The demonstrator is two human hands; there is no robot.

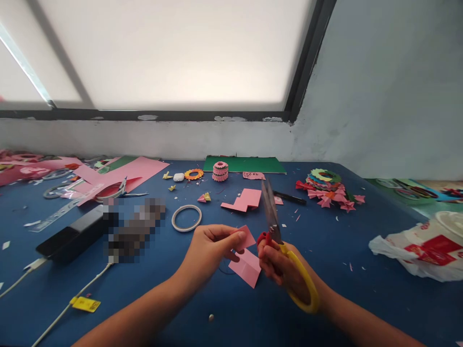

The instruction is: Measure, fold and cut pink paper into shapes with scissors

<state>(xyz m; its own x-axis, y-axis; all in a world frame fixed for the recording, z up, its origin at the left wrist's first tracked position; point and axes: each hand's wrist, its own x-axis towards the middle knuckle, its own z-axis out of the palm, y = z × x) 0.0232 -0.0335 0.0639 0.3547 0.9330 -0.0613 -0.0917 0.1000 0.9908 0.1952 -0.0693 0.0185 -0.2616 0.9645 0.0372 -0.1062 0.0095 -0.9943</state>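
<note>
Pinched between the thumb and fingers of my left hand (217, 246) is a small piece of pink paper (247, 237). My right hand (280, 265) is closed around a pair of scissors (271, 212) with red and yellow handles, blades pointing up and away from me. The blades are to the right of the paper, apart from it. Below and between both hands lies a creased pink paper square (246, 269). Farther back on the table is an angular pink paper cutout (246, 199), with a black pen (289, 197) to its right.
A roll of tape (186, 218), a black box-shaped device (77, 233) and a cable with a yellow tag (86, 304) lie left. Behind are a pink paper ring stack (220, 171) and green sheet (246, 164). Paper flowers (331, 190) and a bagged cup (430, 246) stand right.
</note>
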